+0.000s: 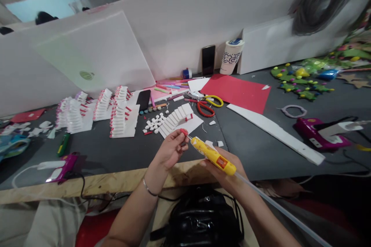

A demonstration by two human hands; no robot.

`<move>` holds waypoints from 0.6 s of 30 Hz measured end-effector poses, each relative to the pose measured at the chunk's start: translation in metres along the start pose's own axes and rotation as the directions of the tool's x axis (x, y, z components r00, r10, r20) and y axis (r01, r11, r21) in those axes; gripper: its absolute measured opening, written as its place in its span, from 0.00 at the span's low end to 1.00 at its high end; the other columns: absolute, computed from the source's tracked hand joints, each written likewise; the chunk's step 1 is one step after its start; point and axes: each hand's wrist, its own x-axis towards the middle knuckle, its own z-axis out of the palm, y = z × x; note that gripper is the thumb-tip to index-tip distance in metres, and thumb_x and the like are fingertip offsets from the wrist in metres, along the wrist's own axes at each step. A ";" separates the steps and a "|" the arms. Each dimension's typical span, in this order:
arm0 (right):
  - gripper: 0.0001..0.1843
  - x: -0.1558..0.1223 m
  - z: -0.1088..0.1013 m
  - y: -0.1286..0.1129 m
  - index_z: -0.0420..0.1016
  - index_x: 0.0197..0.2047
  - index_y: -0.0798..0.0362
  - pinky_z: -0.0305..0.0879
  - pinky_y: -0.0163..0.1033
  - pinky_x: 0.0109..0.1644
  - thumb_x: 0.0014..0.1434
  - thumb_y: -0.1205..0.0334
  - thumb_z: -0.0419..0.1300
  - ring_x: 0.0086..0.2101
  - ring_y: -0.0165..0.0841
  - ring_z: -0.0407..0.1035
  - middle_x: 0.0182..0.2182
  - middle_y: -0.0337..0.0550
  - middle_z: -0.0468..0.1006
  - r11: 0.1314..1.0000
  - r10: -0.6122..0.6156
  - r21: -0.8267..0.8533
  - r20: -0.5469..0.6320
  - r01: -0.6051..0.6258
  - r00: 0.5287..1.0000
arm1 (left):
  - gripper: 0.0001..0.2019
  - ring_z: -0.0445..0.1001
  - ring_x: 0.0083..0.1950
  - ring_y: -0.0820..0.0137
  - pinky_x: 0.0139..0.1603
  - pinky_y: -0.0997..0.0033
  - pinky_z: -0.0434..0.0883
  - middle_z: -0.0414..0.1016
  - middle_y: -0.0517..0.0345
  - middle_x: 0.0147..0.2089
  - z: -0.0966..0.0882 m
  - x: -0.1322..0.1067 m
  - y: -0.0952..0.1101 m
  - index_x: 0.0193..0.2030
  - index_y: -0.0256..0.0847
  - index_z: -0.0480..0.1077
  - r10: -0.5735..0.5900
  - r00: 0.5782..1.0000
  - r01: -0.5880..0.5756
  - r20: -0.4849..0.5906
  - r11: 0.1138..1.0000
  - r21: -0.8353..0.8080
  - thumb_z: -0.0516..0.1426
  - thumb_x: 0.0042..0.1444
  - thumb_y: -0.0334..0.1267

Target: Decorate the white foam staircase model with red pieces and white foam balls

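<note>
My left hand [171, 150] pinches a small red foam piece [183, 132] between thumb and fingertips, above the table's front edge. My right hand [223, 166] is wrapped around a yellow hot glue gun [213, 156]. A long translucent glue stick [278, 210] runs from the gun's rear towards the lower right. The gun's thin metal nozzle points left, very close to the red piece. I cannot tell whether they touch. A thin bracelet [150, 188] circles my left wrist.
The dark work surface holds white stepped paper pieces with red tips [120, 117], white balls [155, 122], a phone [143, 100], scissors [207, 104], red card [237, 92], a long white strip [275, 133], and magenta glue guns [317, 135]. A black bag [203, 220] sits below the edge.
</note>
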 end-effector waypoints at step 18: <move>0.15 0.001 0.004 -0.001 0.71 0.26 0.51 0.63 0.34 0.27 0.57 0.51 0.63 0.23 0.30 0.66 0.23 0.37 0.73 0.999 -0.023 0.022 -0.019 0.023 1.000 | 0.18 0.68 0.29 0.79 0.25 0.83 0.62 0.73 0.60 0.27 0.002 -0.002 0.003 0.30 0.35 0.78 0.099 0.988 -0.093 -0.118 0.994 0.059 0.76 0.32 0.39</move>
